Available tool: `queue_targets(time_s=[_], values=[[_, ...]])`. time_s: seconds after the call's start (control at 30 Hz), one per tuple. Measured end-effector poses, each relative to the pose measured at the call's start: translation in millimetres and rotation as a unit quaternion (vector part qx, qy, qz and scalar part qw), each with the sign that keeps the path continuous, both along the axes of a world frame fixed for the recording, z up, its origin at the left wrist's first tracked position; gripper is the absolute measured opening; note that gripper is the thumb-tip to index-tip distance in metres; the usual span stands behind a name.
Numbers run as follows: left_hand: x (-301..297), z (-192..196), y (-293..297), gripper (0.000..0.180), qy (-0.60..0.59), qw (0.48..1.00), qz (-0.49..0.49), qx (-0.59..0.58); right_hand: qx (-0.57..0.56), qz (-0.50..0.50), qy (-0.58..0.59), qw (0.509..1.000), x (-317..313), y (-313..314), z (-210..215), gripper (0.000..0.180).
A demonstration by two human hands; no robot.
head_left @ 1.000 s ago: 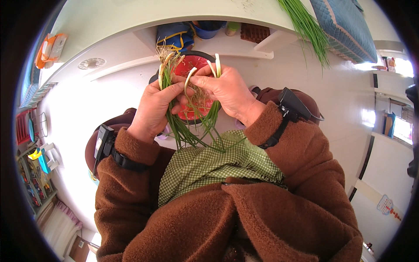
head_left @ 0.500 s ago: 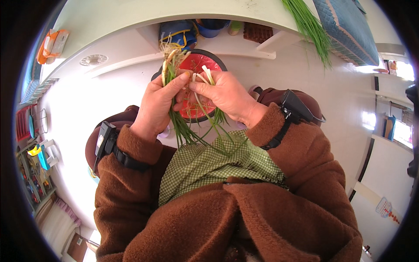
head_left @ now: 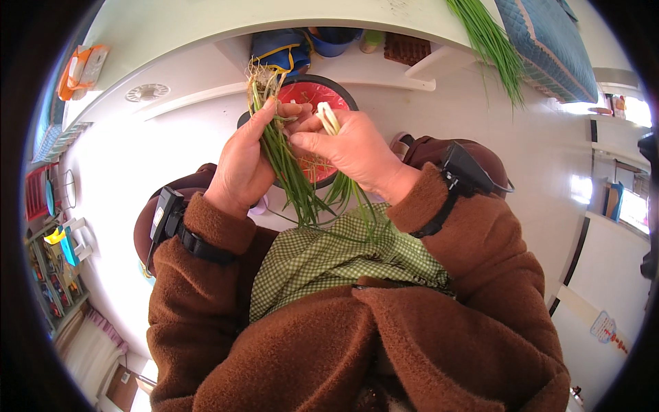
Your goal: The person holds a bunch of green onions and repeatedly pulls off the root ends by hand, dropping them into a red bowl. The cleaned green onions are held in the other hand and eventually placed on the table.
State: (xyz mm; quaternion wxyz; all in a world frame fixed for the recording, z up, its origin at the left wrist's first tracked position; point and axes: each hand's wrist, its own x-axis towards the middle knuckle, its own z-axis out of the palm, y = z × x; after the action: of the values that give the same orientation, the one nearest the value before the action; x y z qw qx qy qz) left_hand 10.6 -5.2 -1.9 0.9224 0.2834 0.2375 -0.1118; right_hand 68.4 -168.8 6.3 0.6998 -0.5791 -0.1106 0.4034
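Observation:
Pinched in my left hand point(head_left: 240, 158) is a bunch of unpeeled scallions point(head_left: 283, 165), their tangled roots sticking up past the thumb and green leaves hanging down. My right hand point(head_left: 367, 152), beside it, is closed round a few peeled scallions point(head_left: 328, 118) with clean white ends up; their leaves droop below the palm. The fingertips of both hands are close together, and I cannot tell whether they touch. Beneath them stands a round bin with a red liner point(head_left: 319, 91) and a dark rim. Green-checked cloth point(head_left: 343, 264) covers my lap.
Ahead runs a pale table point(head_left: 226, 15). More scallions point(head_left: 489, 44) overhang its edge at the right, next to a blue quilted item point(head_left: 549, 51). An orange-and-white packet point(head_left: 82, 72) lies at the left. Under the table are a blue bag point(head_left: 278, 47), a blue basin point(head_left: 331, 48) and a brown crate point(head_left: 406, 50).
My left hand has shifted slightly left, its fingers drawing away from the right hand. The thin loose stalk that lay between my hands now appears gathered with the peeled scallions on the right.

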Motion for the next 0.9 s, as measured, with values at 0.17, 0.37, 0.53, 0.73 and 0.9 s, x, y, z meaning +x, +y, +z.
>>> queue_targets(time_s=[0.17,0.37,0.53,0.73,0.9], values=[[-1,3,-4,0.031,-0.021,0.999,-0.032,0.009,-0.019,0.000,-0.014,1.000,-2,6,-4,0.018],[-3,4,-3,0.022,-0.018,0.995,0.003,0.099,0.002,-0.033,0.078,0.996,1,3,2,0.014],[-4,0,8,0.019,0.002,0.990,0.062,0.126,-0.002,-0.015,0.163,0.986,6,-7,7,0.016],[-8,2,3,0.017,0.001,0.987,-0.015,0.162,0.072,-0.043,0.185,0.979,6,-5,4,0.016],[-10,3,-1,0.014,0.000,0.985,-0.031,0.169,0.074,-0.028,0.186,0.979,4,-3,4,0.016]])
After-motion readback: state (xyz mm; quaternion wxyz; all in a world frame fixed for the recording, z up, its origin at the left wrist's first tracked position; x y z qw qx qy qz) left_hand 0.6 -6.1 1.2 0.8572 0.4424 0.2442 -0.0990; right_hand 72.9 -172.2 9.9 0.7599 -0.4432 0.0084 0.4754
